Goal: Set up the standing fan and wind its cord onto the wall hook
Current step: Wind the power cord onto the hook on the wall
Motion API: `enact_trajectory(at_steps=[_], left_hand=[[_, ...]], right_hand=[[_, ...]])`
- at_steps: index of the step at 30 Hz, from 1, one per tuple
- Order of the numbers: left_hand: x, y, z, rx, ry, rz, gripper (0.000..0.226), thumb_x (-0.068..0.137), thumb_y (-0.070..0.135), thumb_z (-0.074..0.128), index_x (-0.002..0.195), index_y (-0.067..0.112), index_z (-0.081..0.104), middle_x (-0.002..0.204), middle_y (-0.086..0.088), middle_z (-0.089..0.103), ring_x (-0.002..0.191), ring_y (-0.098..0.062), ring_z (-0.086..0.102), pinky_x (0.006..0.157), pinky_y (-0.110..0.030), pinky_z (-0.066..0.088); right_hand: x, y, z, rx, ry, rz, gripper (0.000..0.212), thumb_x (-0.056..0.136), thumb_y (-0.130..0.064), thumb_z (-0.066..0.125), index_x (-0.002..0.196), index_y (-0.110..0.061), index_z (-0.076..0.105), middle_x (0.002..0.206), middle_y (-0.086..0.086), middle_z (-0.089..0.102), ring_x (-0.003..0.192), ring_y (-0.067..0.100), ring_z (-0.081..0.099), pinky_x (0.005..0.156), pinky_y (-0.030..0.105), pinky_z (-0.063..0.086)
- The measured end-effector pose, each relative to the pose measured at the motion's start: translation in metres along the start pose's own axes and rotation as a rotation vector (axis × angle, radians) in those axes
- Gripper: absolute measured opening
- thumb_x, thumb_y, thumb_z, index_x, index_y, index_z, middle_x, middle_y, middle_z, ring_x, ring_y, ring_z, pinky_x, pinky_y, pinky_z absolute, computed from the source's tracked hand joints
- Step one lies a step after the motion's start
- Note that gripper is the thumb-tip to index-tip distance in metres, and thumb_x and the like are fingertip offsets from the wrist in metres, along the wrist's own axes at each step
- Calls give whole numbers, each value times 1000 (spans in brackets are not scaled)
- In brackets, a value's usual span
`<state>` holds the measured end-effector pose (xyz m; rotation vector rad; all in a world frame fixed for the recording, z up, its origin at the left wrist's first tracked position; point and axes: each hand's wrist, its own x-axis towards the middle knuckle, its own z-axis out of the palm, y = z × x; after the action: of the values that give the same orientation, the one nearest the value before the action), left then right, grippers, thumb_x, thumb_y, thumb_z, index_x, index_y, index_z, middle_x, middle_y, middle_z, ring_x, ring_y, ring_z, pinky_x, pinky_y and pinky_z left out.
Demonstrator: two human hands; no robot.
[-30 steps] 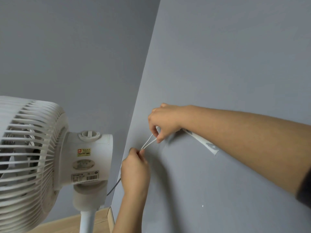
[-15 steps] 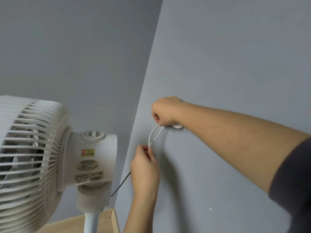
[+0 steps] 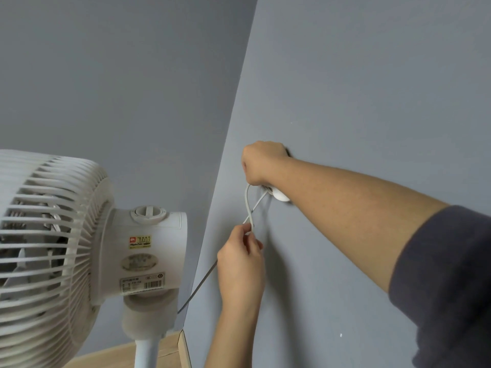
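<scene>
The white standing fan (image 3: 79, 248) stands upright at the left, its grille facing left and its motor housing toward the wall. A thin white cord (image 3: 249, 208) crosses itself in a loop between my two hands. My right hand (image 3: 261, 162) is closed on the cord's upper end, pressed against the grey wall (image 3: 358, 88) at a small white wall hook (image 3: 280, 195) that shows just under my wrist. My left hand (image 3: 240, 261) pinches the loop's lower end. From below that hand the cord (image 3: 202, 282) runs down toward the fan's neck.
The two grey walls meet in a corner just right of the fan. A strip of wooden floor (image 3: 119, 357) and a cardboard edge (image 3: 184, 349) show at the bottom, beside the fan's white pole (image 3: 146, 354).
My right hand has risen along the wall with the cord's end, and the white hook now shows beneath it. The loop has stretched taller and crossed. My left hand stays below.
</scene>
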<state>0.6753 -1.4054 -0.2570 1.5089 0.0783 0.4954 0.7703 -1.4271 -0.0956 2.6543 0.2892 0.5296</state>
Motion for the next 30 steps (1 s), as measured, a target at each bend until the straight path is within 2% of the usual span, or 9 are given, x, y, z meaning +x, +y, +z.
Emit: enact_trajectory(at_steps=[6, 12, 16, 19, 23, 26, 28, 30], left_hand=[[2, 3, -2, -26, 23, 32, 26, 94, 14, 42, 108, 23, 62, 76, 6, 67, 70, -23, 64, 66, -42, 54], [5, 4, -7, -27, 38, 48, 29, 94, 9, 42, 101, 23, 65, 75, 6, 65, 66, -24, 62, 63, -40, 52], [6, 3, -7, -34, 30, 53, 31, 94, 9, 41, 104, 24, 66, 74, 6, 64, 64, -23, 61, 60, -36, 49], [6, 2, -6, -31, 29, 65, 33, 93, 7, 41, 103, 25, 67, 74, 6, 64, 64, -23, 61, 59, -35, 49], [7, 1, -7, -45, 25, 69, 34, 93, 7, 41, 104, 25, 67, 74, 7, 63, 64, -23, 61, 60, -34, 49], [8, 1, -7, -56, 21, 71, 35, 94, 7, 41, 106, 27, 67, 75, 7, 63, 61, -21, 60, 57, -30, 48], [8, 2, -7, -60, 13, 73, 35, 94, 6, 41, 105, 27, 67, 75, 6, 63, 57, -18, 58, 54, -27, 47], [7, 3, -7, -69, 2, 81, 36, 94, 6, 41, 102, 33, 64, 76, 5, 64, 55, -16, 57, 54, -25, 47]], right_hand=[[7, 3, -1, 89, 7, 61, 28, 79, -2, 53, 98, -17, 68, 88, 1, 56, 77, 26, 55, 63, 27, 40], [14, 12, 4, 184, 24, 61, 20, 78, -5, 64, 94, -13, 72, 96, 5, 69, 86, 26, 67, 63, 27, 47], [17, 15, 4, 162, -18, -3, 17, 79, -10, 71, 96, -10, 73, 98, 8, 71, 91, 27, 68, 76, 32, 54], [19, 15, -2, 133, -92, -21, 23, 80, -20, 75, 101, -10, 72, 101, 6, 71, 96, 25, 67, 83, 33, 55], [22, 16, -12, 101, -117, -59, 21, 85, -15, 67, 105, -7, 69, 90, 4, 62, 83, 21, 59, 70, 26, 44], [22, 17, -15, -8, -171, -118, 15, 79, -10, 72, 93, -13, 72, 89, 1, 67, 84, 23, 64, 67, 27, 44], [24, 21, -15, -81, -111, -178, 14, 75, -7, 70, 79, -21, 70, 82, -4, 68, 85, 22, 67, 65, 27, 45], [24, 26, -16, -150, -58, -254, 16, 76, -11, 70, 74, -25, 65, 80, -9, 65, 88, 19, 65, 67, 28, 44]])
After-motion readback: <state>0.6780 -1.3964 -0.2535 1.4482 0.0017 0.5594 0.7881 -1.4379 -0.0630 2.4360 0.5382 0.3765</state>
